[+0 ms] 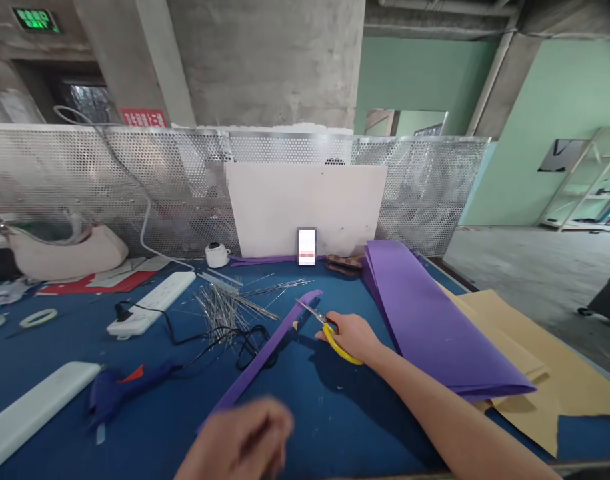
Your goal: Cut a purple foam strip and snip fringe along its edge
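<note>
My right hand [353, 337] is closed round the yellow handles of a pair of scissors [321, 317], whose blades point left and away and touch the upper end of a long purple strip [267, 353]. The strip runs diagonally across the blue table [335, 413] from the scissors down to my left hand [242, 440]. That hand sits low at the near edge, blurred by motion, at the strip's lower end; its fingers cannot be made out.
A stack of purple sheets [425, 320] lies right of the scissors on tan paper [529, 360]. Left of the strip are several thin wires [229, 303], a black cable, a white power strip [152, 303], a blue glue gun [117, 393] and tape rolls [37, 318]. A white board [309, 207] leans on the mesh fence.
</note>
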`<state>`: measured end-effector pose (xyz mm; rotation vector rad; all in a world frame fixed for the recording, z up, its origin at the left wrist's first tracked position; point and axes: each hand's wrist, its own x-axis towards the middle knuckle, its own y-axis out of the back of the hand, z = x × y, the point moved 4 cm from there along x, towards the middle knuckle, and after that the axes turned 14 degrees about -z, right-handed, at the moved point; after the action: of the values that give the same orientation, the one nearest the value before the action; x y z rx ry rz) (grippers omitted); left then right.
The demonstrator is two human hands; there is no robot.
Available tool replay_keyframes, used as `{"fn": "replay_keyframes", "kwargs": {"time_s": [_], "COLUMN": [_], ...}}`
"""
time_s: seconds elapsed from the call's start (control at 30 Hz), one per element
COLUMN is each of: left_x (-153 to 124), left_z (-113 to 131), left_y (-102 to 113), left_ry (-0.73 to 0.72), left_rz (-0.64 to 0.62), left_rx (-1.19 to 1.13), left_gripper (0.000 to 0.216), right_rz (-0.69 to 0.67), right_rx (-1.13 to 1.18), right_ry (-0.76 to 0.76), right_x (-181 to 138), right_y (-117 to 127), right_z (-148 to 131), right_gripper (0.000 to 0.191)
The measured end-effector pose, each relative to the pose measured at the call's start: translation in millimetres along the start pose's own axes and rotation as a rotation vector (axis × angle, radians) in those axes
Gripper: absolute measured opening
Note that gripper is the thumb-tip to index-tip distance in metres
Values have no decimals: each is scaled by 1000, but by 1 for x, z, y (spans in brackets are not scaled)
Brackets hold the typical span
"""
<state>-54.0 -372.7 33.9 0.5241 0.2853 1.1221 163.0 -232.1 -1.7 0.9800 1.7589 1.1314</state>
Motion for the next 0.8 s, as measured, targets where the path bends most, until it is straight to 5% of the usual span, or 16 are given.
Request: {"fn": "replay_keyframes", "kwargs": {"time_s": [0.07,0.13,0.3,0.5,0.8], "left_x": [40,83,153,160,159], "left_z": [10,13,-26,-67,-69], "left_y": [21,35,31,6,10], "left_ry": [51,54,123,148,92], "left_rz": [297,419,287,43,109], "left_rx": [22,-1,-183,-496,-727], "left_gripper": [12,24,21,21,23], "right_rz": [5,12,53,82,35], "right_rx": [3,9,45,107,288], "right_ry": [3,10,25,32,109], "right_x": [-1,-2,-4,-1,-4], "right_y": [1,2,6,5,6], "right_z": [-1,-1,-3,-3,-7], "right_gripper": [26,26,31,27,23]}}
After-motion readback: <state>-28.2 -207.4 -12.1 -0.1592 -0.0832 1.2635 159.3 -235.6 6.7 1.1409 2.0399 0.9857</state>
